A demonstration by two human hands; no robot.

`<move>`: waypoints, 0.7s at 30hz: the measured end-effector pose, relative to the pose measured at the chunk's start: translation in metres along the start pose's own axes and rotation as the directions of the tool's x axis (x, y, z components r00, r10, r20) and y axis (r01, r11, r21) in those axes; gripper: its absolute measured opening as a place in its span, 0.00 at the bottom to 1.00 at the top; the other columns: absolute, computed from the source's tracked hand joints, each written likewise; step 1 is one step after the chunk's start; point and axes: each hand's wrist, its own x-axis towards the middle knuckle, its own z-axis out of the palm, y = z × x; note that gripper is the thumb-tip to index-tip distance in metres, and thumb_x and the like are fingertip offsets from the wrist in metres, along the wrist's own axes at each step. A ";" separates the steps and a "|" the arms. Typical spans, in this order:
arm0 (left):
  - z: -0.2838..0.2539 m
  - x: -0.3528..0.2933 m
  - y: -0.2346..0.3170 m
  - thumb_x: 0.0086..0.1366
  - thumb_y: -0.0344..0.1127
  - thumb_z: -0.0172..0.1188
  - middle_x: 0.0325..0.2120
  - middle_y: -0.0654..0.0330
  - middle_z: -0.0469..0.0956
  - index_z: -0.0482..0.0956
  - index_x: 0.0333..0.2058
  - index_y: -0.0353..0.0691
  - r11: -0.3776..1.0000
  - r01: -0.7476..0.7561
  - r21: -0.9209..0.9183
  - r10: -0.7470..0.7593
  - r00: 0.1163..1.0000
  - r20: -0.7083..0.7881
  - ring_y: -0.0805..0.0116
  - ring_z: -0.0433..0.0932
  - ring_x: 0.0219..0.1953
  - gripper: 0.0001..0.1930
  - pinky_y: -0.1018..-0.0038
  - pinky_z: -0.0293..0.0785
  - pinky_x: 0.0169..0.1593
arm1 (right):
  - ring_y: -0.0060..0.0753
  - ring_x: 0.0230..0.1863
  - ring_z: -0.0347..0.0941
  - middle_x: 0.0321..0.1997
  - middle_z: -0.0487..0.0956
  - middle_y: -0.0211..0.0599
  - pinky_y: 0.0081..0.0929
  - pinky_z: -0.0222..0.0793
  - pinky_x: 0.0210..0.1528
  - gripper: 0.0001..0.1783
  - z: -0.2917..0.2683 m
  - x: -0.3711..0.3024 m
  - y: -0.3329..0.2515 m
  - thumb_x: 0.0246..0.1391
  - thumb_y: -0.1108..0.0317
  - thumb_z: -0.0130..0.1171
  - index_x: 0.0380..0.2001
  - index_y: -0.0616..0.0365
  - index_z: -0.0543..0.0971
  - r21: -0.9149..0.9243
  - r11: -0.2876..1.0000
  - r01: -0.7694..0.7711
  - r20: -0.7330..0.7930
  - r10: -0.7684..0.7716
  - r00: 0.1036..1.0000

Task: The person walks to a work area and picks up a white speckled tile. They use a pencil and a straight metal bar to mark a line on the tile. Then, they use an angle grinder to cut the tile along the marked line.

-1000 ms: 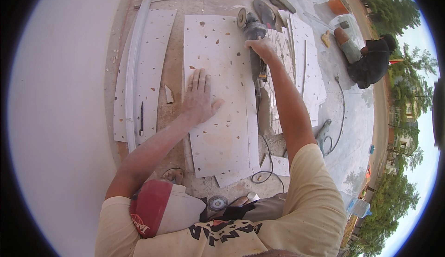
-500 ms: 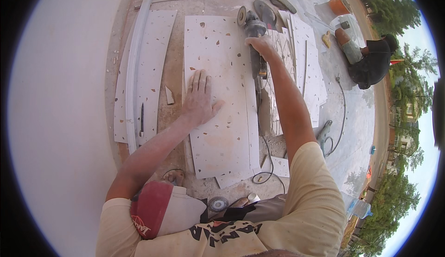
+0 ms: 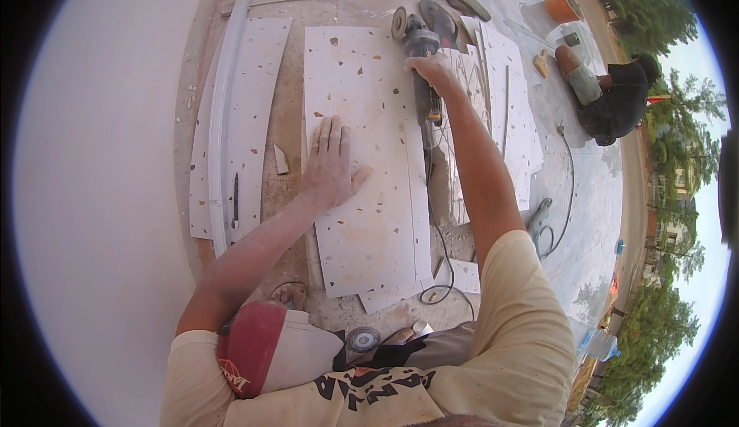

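A long white speckled stone slab lies on the dusty ground in front of me. My left hand presses flat on its middle, fingers spread. My right hand grips the body of an angle grinder at the slab's far right corner, its disc standing at the slab's top edge. The grinder's black cord runs back along the slab's right edge toward me.
More white slabs and a long narrow strip lie to the left, with a dark pencil. Cut pieces are stacked on the right. Another person crouches at the far right near an orange bucket. A spare disc lies near me.
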 end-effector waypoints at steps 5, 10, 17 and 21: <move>-0.001 0.000 0.000 0.66 0.61 0.55 0.69 0.33 0.51 0.56 0.66 0.19 1.000 0.002 -0.002 -0.002 1.000 0.002 0.39 0.44 0.74 0.48 0.51 0.37 0.77 | 0.37 0.29 0.78 0.31 0.82 0.44 0.33 0.74 0.32 0.28 0.000 0.004 -0.003 0.33 0.57 0.71 0.33 0.73 0.82 0.008 1.000 -0.003 0.007 0.003 1.000; -0.001 0.000 0.000 0.66 0.61 0.55 0.69 0.34 0.50 0.56 0.66 0.19 1.000 0.008 -0.004 -0.008 1.000 0.006 0.39 0.43 0.74 0.48 0.51 0.36 0.77 | 0.37 0.31 0.79 0.33 0.82 0.44 0.33 0.75 0.33 0.30 -0.001 0.005 -0.006 0.33 0.58 0.71 0.36 0.74 0.81 0.008 1.000 -0.006 0.039 0.006 0.999; 0.000 -0.001 0.000 0.66 0.60 0.55 0.69 0.34 0.51 0.56 0.66 0.19 1.000 0.008 -0.012 -0.008 1.000 -0.010 0.39 0.44 0.74 0.48 0.51 0.37 0.76 | 0.38 0.32 0.80 0.34 0.83 0.45 0.33 0.76 0.34 0.30 0.001 0.005 -0.003 0.33 0.57 0.72 0.38 0.71 0.82 -0.007 1.000 -0.007 0.023 0.007 1.000; 0.002 -0.002 0.000 0.65 0.60 0.56 0.69 0.34 0.52 0.57 0.65 0.18 1.000 -0.005 -0.013 0.005 0.999 -0.035 0.39 0.45 0.74 0.47 0.51 0.38 0.76 | 0.38 0.32 0.80 0.34 0.83 0.44 0.33 0.76 0.34 0.31 0.000 0.001 -0.004 0.33 0.56 0.72 0.38 0.70 0.83 -0.040 0.999 -0.020 0.005 0.020 1.000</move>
